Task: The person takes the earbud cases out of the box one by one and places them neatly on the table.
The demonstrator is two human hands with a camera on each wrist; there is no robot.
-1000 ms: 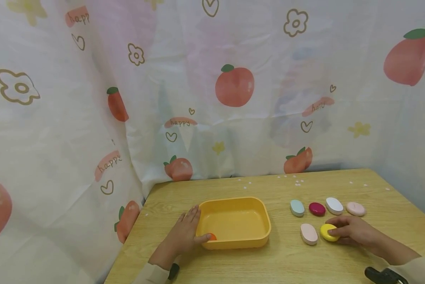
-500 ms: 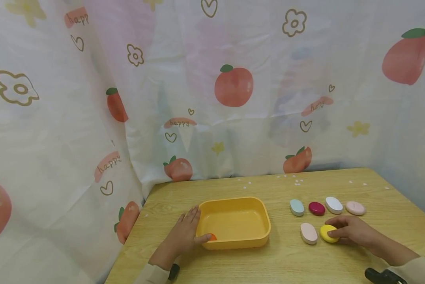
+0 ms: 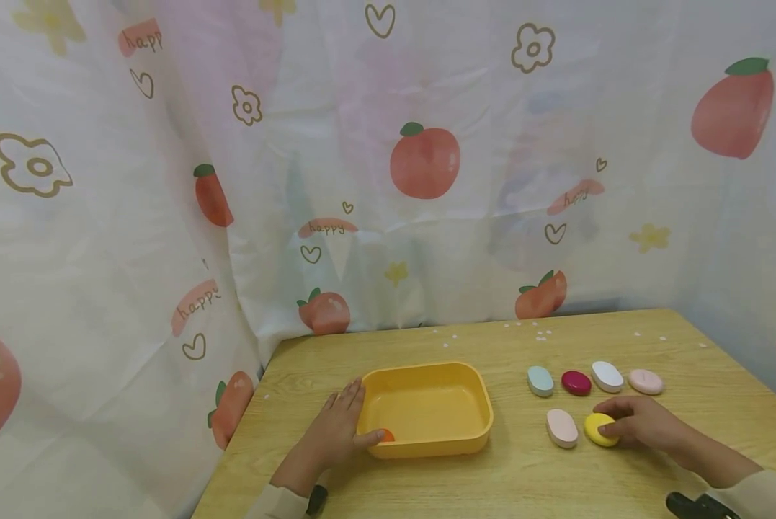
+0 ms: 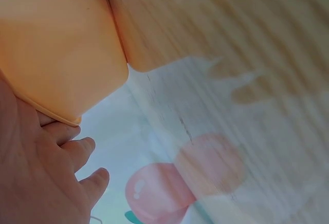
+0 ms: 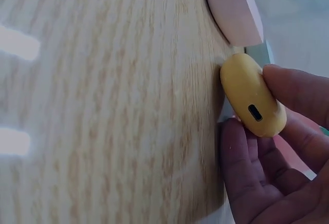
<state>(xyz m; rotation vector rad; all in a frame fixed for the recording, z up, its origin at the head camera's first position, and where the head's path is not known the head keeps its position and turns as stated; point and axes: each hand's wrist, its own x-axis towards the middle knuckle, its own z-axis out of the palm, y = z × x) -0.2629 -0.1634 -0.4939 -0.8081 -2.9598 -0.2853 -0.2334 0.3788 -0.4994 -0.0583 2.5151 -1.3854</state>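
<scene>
In the head view my right hand pinches a yellow earphone charging case at the table's right side. Its small dark port faces the camera in the right wrist view, where thumb and fingers hold the rounded case close to the tabletop. My left hand rests along the left side of a yellow plastic tray, its fingers fairly straight and its thumb over the near corner. Beside that thumb, an orange rounded thing lies in the tray, mostly hidden by the near wall.
A pale pink oval case lies just left of the yellow one. Behind them stand a mint case, a dark red case, a white case and another pink case. A printed curtain hangs behind the wooden table.
The view has shifted slightly. Both hands keep the same places, the right on the yellow case and the left at the tray.
</scene>
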